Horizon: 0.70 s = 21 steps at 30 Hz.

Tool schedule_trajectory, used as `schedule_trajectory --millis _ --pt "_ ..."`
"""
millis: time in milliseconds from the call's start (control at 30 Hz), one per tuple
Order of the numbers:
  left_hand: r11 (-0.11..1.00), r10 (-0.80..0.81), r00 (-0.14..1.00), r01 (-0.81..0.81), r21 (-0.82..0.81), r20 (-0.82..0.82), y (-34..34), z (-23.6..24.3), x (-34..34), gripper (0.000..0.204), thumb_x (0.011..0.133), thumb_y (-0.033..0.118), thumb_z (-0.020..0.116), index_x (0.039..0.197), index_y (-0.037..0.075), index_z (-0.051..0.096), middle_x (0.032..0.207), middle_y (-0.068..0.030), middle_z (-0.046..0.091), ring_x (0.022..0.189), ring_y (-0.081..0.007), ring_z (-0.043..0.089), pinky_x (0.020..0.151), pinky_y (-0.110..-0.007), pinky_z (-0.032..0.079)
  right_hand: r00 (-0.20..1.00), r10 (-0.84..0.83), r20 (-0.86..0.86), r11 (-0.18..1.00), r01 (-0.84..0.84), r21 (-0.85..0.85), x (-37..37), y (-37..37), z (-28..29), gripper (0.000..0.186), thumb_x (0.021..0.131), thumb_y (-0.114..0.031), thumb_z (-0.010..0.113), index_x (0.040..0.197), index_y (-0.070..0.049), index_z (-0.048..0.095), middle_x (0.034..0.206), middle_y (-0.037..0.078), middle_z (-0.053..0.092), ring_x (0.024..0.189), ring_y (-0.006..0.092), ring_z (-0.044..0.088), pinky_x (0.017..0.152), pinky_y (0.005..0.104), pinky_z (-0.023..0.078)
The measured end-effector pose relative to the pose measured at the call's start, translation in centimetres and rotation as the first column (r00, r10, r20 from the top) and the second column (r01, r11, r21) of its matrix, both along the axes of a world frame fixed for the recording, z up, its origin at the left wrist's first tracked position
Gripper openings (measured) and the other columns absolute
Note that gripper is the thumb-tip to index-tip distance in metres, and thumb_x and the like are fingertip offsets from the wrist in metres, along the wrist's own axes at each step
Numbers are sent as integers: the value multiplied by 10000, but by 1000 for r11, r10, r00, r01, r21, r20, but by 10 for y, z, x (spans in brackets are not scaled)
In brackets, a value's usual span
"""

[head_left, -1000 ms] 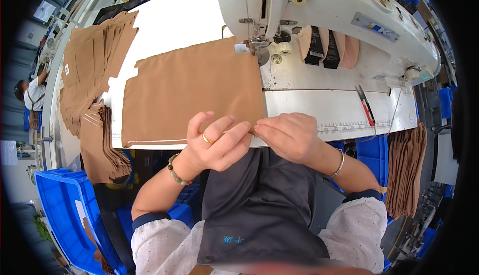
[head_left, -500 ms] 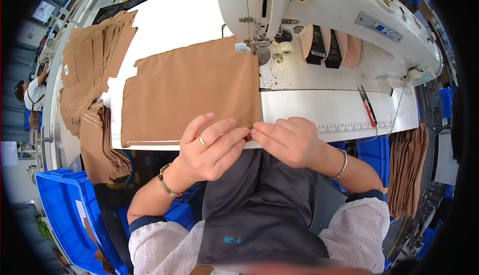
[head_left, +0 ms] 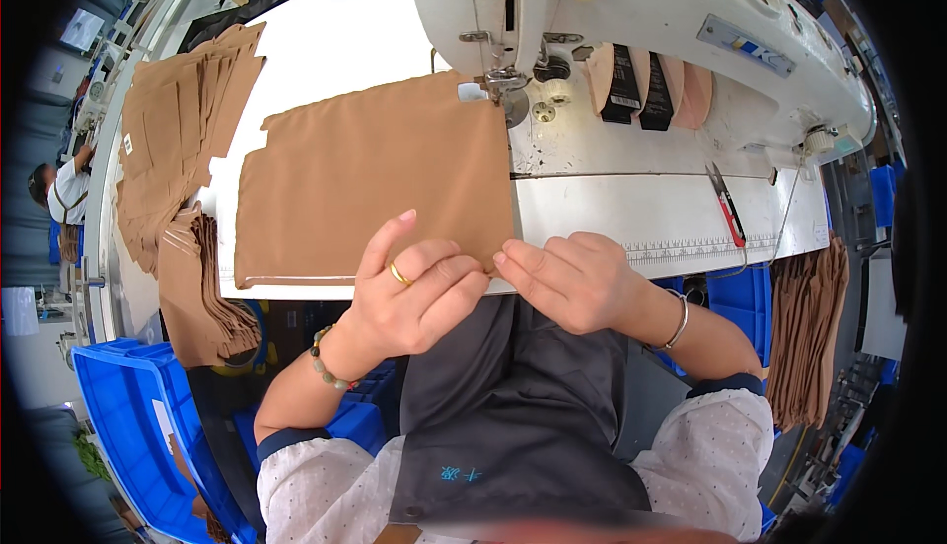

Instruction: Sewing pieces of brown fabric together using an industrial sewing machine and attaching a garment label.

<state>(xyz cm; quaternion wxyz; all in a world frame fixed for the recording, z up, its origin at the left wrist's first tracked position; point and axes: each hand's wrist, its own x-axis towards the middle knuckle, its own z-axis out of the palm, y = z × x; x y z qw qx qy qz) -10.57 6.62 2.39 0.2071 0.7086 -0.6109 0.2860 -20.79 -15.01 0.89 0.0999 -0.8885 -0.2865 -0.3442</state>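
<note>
A flat brown fabric panel lies on the white sewing table, its far right corner beneath the presser foot of the sewing machine. At the panel's near right corner my two hands meet. My left hand, with a gold ring, is closed on the fabric edge between thumb and fingers, the index finger raised. My right hand pinches the same corner from the right. The fingertips hide the exact fold of cloth there.
Brown cut pieces are piled at left, with a folded bundle hanging over the edge. Red-handled thread snips lie right of the panel. Blue bins stand below left. More brown pieces hang at right.
Both hands stay pinched at the panel's near right corner, with only slight finger movement. The view has shifted a little; the panel remains under the presser foot.
</note>
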Motion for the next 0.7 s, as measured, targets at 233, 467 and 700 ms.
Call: schedule_trajectory --millis 233,467,700 --pt "999 -34 998 33 -17 -60 -3 -1 2 145 741 159 772 885 178 773 839 60 663 856 -118 619 1072 -470 448 1000 -2 -12 998 3 69 1 0 -1 220 771 -102 706 972 -14 721 995 61 689 658 109 584 506 241 426" --pt "1000 -12 1000 12 -9 -19 -4 0 3 131 742 156 769 870 182 775 849 63 660 844 -117 609 1075 -472 443 1000 -6 4 997 6 79 4 -2 -2 215 761 -107 715 955 -16 721 986 59 691 648 109 584 497 239 423" --pt "1000 -8 1000 8 -18 21 -5 -1 3 118 749 163 773 865 185 777 856 70 665 836 -112 601 1081 -477 436 1000 6 23 998 -7 70 3 -2 -2 213 755 -106 717 949 -16 722 992 61 697 634 107 572 493 237 416"
